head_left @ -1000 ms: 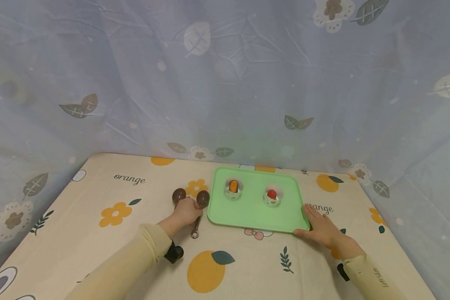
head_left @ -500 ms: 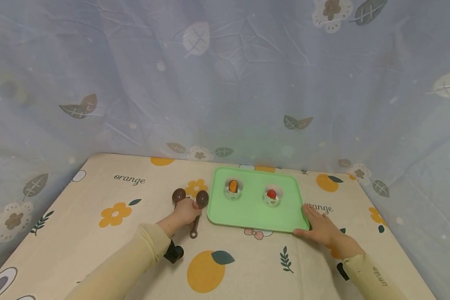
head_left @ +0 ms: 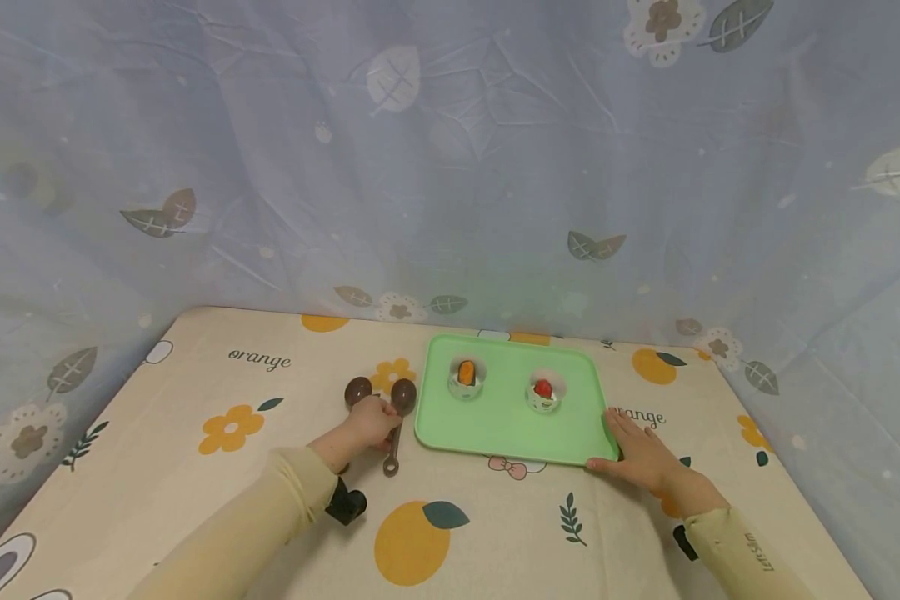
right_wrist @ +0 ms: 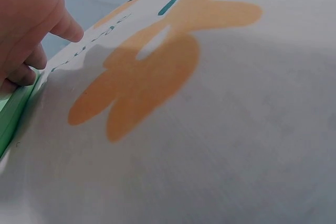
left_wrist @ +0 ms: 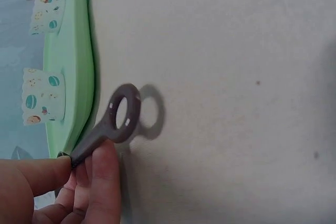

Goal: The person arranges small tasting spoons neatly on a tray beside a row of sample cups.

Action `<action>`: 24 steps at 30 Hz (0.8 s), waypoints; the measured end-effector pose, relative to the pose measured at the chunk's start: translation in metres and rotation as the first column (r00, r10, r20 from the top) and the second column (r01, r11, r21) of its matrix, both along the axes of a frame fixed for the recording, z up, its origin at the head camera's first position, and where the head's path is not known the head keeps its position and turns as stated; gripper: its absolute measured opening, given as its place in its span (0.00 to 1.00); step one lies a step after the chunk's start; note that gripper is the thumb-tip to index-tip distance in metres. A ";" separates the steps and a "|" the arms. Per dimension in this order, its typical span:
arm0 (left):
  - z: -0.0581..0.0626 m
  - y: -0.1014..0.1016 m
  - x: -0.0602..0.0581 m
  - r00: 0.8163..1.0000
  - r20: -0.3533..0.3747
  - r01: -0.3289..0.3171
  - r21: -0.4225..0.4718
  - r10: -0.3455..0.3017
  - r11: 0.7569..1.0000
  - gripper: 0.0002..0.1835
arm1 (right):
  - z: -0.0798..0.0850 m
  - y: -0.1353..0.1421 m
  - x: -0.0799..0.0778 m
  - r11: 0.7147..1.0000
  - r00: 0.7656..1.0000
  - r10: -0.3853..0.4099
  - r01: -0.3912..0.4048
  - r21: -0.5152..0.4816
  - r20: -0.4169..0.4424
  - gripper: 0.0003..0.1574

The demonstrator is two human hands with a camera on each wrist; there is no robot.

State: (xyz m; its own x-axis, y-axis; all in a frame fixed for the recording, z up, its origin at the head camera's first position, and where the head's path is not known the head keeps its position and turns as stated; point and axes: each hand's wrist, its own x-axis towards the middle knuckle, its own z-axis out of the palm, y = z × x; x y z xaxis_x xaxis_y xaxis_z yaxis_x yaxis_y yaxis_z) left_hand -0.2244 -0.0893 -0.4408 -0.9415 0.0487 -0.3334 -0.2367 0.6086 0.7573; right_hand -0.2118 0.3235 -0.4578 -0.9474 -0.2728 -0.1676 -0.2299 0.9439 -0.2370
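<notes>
In the head view, the left hand (head_left: 371,423) is just left of the light green tray (head_left: 502,437), with its grip at the handle of the right spoon (head_left: 403,395). The left spoon (head_left: 357,390) is beside it, its handle mostly hidden under the hand and wrist; both brown bowls face the far side. On the tray, the left cup (head_left: 465,391) contains an orange piece (head_left: 467,372) and the right cup (head_left: 543,406) contains a red piece (head_left: 543,388). The right hand (head_left: 637,454) rests at the tray's near right corner, fingers against the right edge and thumb spread toward the near edge. Printed cloth covers the tabletop (head_left: 510,533); a patterned curtain (head_left: 285,133) forms the far side. In the left wrist view, the left grip is closed down to the handle's thickness: thumb and fingers pinch the brown handle, and its ring end projects beyond the fingertips, casting a shadow on the cloth. Both cups stand upright on the tray. In the right wrist view, the right grip is spread and has hold of nothing; its fingertips touch the tray's green rim, beside a printed orange flower (right_wrist: 152,72).
</notes>
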 end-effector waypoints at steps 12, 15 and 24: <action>0.004 -0.001 -0.003 0.999 0.039 -0.022 0.026 0.021 0.999 0.10 | 0.001 0.000 -0.001 1.000 1.000 0.001 -0.001 0.008 0.001 0.64; 0.004 -0.001 -0.004 0.999 0.030 -0.018 0.032 0.017 0.999 0.10 | 0.000 0.000 -0.001 1.000 1.000 0.003 -0.003 0.008 0.000 0.64; 0.012 0.002 -0.002 1.000 0.030 -0.012 0.087 0.009 0.996 0.08 | 0.000 -0.001 -0.001 1.000 1.000 0.007 -0.007 -0.004 -0.005 0.64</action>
State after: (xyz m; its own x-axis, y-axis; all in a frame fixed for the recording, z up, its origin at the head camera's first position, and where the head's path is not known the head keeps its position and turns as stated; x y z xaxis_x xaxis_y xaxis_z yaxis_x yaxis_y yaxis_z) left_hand -0.2264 -0.0876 -0.4289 -0.9321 0.0688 -0.3556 -0.2655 0.5378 0.8002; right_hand -0.2129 0.3229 -0.4580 -0.9463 -0.2801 -0.1615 -0.2377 0.9412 -0.2399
